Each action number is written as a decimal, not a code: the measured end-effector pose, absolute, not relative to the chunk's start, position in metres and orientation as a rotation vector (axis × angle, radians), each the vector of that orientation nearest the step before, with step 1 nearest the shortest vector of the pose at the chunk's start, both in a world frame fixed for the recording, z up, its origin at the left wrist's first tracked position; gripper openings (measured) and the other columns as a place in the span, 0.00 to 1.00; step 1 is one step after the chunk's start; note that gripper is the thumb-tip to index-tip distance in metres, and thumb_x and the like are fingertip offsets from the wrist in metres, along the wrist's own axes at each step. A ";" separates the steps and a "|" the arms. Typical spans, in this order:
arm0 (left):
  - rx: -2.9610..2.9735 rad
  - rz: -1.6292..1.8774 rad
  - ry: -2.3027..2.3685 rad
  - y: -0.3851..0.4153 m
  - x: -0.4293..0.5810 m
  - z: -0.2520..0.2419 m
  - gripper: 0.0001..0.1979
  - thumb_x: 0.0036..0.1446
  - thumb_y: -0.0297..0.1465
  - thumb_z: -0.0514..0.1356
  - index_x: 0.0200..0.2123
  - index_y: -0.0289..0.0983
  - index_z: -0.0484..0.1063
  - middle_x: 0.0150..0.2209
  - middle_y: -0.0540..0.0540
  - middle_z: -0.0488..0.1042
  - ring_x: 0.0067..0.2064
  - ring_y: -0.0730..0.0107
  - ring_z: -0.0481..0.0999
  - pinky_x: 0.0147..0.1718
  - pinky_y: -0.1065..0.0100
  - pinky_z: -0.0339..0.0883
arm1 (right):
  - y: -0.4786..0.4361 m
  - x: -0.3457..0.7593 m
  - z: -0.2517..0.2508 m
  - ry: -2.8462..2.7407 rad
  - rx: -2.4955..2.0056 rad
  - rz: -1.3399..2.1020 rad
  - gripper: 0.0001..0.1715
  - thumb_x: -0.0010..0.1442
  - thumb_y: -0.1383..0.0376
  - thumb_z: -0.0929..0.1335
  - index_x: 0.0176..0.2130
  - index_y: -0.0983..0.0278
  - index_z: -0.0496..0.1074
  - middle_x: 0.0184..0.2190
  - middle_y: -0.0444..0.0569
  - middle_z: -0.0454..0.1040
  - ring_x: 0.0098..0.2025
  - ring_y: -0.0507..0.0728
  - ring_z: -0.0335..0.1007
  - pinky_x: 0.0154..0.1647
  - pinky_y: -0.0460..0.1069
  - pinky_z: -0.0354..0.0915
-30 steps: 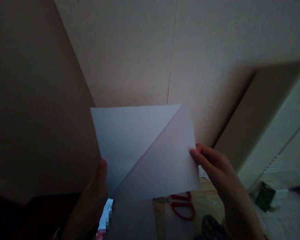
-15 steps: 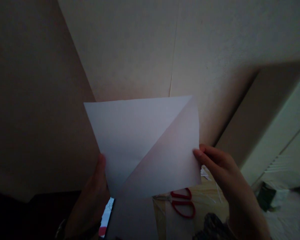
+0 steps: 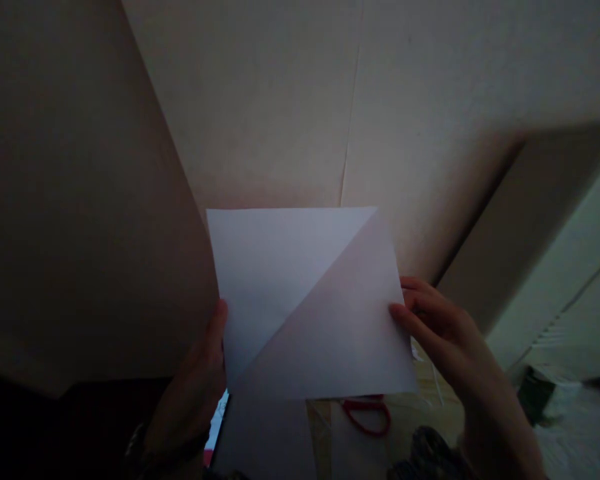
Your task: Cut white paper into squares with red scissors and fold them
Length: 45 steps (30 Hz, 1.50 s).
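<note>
The view is dim, the paper (image 3: 310, 293) shaded lower right.

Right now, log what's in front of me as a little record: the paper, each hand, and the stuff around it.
paper: white, held up, diagonal line from upper-right to lower-left corner
left hand: holding the paper's left edge
right hand: holding the paper's right edge
scissors: red-handled, seen below the paper, blades mostly hidden
lit screen: beside the left wrist, partly hidden
light: dim

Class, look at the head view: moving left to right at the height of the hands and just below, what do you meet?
Left hand → creased white sheet → right hand → dark green object.
</note>
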State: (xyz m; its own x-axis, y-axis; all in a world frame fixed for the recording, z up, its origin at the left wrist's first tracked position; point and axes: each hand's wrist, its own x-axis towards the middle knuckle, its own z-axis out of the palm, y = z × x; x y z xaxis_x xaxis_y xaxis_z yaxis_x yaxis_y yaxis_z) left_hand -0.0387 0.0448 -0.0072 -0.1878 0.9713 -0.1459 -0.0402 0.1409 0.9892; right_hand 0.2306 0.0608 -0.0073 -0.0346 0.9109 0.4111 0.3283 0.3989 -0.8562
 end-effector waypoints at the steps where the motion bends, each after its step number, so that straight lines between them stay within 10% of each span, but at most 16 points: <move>1: 0.909 1.241 1.370 0.045 -0.038 -0.006 0.37 0.65 0.53 0.47 0.66 0.31 0.62 0.47 0.43 0.84 0.57 0.57 0.77 0.53 0.65 0.73 | 0.060 0.231 -0.008 -1.598 -1.116 0.668 0.19 0.64 0.58 0.68 0.23 0.62 0.71 0.52 0.53 0.72 0.47 0.59 0.72 0.34 0.46 0.70; 6: 0.612 1.256 1.309 0.052 -0.036 -0.008 0.35 0.65 0.49 0.52 0.65 0.30 0.60 0.45 0.43 0.84 0.55 0.56 0.78 0.52 0.66 0.74 | 0.061 0.232 -0.011 -1.668 -1.071 0.565 0.17 0.66 0.59 0.66 0.26 0.61 0.71 0.57 0.52 0.71 0.63 0.64 0.62 0.48 0.50 0.68; 21: 0.837 1.226 1.306 0.051 -0.039 -0.009 0.32 0.65 0.50 0.51 0.64 0.36 0.64 0.51 0.38 0.81 0.58 0.50 0.76 0.59 0.51 0.67 | 0.058 0.233 -0.009 -1.701 -1.078 0.520 0.21 0.66 0.58 0.66 0.23 0.61 0.65 0.66 0.49 0.65 0.63 0.67 0.64 0.59 0.56 0.61; 35: 0.778 1.229 1.217 0.052 -0.046 -0.015 0.33 0.64 0.53 0.51 0.61 0.35 0.66 0.49 0.39 0.82 0.54 0.51 0.80 0.53 0.53 0.73 | 0.066 0.239 -0.017 -1.740 -1.129 0.484 0.23 0.64 0.54 0.67 0.22 0.61 0.66 0.63 0.53 0.69 0.61 0.68 0.67 0.58 0.58 0.64; 45: 0.938 1.247 1.376 0.050 -0.053 -0.019 0.34 0.66 0.52 0.46 0.63 0.32 0.65 0.53 0.35 0.80 0.56 0.51 0.78 0.52 0.55 0.74 | 0.070 0.242 -0.011 -1.768 -1.158 0.569 0.22 0.61 0.50 0.70 0.23 0.60 0.78 0.43 0.56 0.80 0.41 0.63 0.78 0.38 0.51 0.74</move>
